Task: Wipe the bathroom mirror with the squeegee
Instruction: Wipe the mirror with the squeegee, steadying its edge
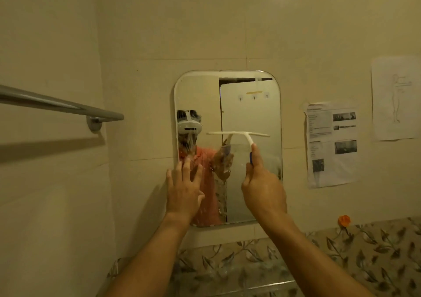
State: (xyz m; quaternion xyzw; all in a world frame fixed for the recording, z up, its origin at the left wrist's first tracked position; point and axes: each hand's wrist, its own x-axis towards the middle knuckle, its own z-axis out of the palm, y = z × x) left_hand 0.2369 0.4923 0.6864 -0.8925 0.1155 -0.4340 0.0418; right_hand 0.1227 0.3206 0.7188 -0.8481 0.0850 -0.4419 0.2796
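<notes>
A rounded rectangular mirror [250,105] hangs on the beige tiled wall, with water spots on its lower part. My right hand [264,188] grips the blue handle of a white squeegee [239,134]. The squeegee's blade lies level against the glass at about mid-height, on the right half. My left hand [184,188] presses flat with straight fingers on the mirror's lower left edge and the wall beside it. The reflection shows a person in an orange shirt and the squeegee hand.
A metal towel bar [61,106] juts from the left wall at head height. Printed papers [331,144] and a sketch sheet [394,98] are stuck to the wall right of the mirror. A leaf-patterned tile band [364,246] runs below, with an orange object [344,220] on it.
</notes>
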